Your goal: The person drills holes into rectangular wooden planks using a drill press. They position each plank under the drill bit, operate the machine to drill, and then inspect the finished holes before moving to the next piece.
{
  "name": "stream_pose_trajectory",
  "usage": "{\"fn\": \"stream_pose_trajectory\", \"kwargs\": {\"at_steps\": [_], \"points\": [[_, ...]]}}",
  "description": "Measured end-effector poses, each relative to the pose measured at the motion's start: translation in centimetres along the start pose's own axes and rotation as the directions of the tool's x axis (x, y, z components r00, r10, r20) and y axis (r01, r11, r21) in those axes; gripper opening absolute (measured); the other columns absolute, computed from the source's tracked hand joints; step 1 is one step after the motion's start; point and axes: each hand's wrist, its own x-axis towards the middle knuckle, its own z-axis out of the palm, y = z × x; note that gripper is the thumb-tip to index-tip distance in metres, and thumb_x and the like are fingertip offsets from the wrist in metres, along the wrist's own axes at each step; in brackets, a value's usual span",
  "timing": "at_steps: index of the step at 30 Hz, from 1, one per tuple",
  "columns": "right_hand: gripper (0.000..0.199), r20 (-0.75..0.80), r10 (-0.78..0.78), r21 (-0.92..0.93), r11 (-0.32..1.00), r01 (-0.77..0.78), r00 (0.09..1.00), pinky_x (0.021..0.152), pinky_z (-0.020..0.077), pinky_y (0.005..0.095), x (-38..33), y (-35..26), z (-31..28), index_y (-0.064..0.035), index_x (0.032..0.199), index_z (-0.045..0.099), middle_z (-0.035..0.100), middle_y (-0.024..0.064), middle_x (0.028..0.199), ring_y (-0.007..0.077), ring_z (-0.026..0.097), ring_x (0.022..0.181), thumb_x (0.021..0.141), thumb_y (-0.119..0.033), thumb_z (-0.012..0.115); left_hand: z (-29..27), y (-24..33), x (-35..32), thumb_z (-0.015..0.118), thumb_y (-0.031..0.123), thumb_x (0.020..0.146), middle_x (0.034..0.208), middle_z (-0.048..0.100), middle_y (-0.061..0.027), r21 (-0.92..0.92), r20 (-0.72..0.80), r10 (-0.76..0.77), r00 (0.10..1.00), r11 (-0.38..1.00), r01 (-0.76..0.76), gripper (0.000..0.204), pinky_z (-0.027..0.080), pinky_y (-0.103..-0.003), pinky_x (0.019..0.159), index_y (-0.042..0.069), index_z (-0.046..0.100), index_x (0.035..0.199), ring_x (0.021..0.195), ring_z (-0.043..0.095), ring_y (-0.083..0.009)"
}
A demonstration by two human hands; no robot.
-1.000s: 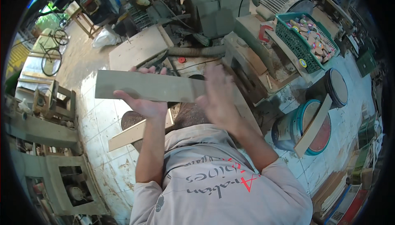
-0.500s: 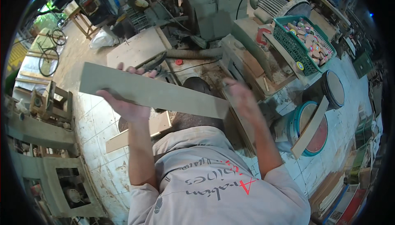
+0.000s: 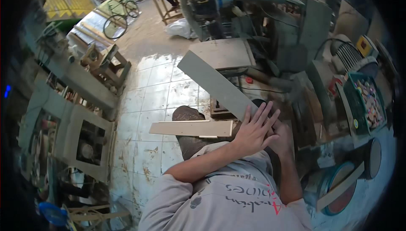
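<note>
1. Head view: the person holds a long grey board (image 3: 218,85) up in front of the body. It slants from the upper left, over the tiled floor (image 3: 158,91), down to the two hands at the lower right.
2. Head view: the left hand (image 3: 253,131) lies flat on the near end of the grey board. Its fingers (image 3: 264,114) are spread wide and point up along the board, so this grip is open and pressing, not wrapped around.
3. Head view: the right hand (image 3: 283,136) sits just behind the left hand, under the same end of the board. It is mostly hidden, so one cannot tell how its grip stands.
4. Head view: a shorter pale wood plank (image 3: 190,128) lies flat below the grey board, over the person's knee, apart from both hands.
5. Head view: a grey machine table (image 3: 224,53) stands under the far end of the board.
6. Head view: a green crate (image 3: 363,104) full of small bits stands at the right. A round tub (image 3: 334,184) with a wood strip on it is at the lower right. A bicycle (image 3: 120,15) stands far off at the top left.
</note>
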Motion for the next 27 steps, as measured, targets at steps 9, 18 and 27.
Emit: {"fn": "stream_pose_trajectory", "kwargs": {"at_steps": [9, 18, 27], "points": [[0.038, -0.126, -0.100, -0.058, 0.994, 0.094, 0.987, 0.061, 0.0493, 0.0449, -1.3, 0.7, -2.4, -0.0005, 0.088, 0.067, 0.065, 0.0227, 0.076, 0.0431, 0.064, 0.073, 0.089, -0.039, 0.068, -7.9, -17.0, 4.0, 0.055, 0.053, 0.090, 0.150, 0.038, -0.0180, 0.005, -0.297, -0.258, 0.920, 0.962, 0.271, 0.064, 0.006, -0.070, 0.112, 0.019, 0.048, 0.144, 0.143, 0.029, -0.0361], [0.033, 0.070, 0.173, 0.367, 0.911, -0.186, 0.982, 0.061, 0.0430, 0.0273, -3.4, 7.1, -2.4, 0.0007, 0.094, 0.068, 0.062, 0.0029, 0.072, 0.0090, 0.055, 0.068, 0.090, -0.032, 0.071, -13.4, -24.2, -5.3, 0.048, 0.051, 0.099, 0.157, 0.028, -0.0215, 0.193, -0.267, -0.669, 0.694, 0.668, 0.718, 0.064, 0.010, -0.072, 0.110, 0.017, 0.036, 0.151, 0.147, 0.019, -0.0416], [0.061, 0.234, 0.052, 0.850, 0.474, -0.231, 0.971, 0.085, 0.0528, 0.0308, -3.4, 6.6, -6.2, 0.0000, 0.127, 0.056, 0.065, 0.0064, 0.113, 0.0156, 0.064, 0.097, 0.079, -0.026, 0.082, -6.5, -17.5, -12.4, 0.087, 0.049, 0.062, 0.154, 0.035, -0.0121, 0.168, 0.624, -0.517, 0.585, 0.821, 0.546, 0.104, 0.012, -0.075, 0.108, 0.016, 0.039, 0.148, 0.146, 0.022, -0.0398]]}}
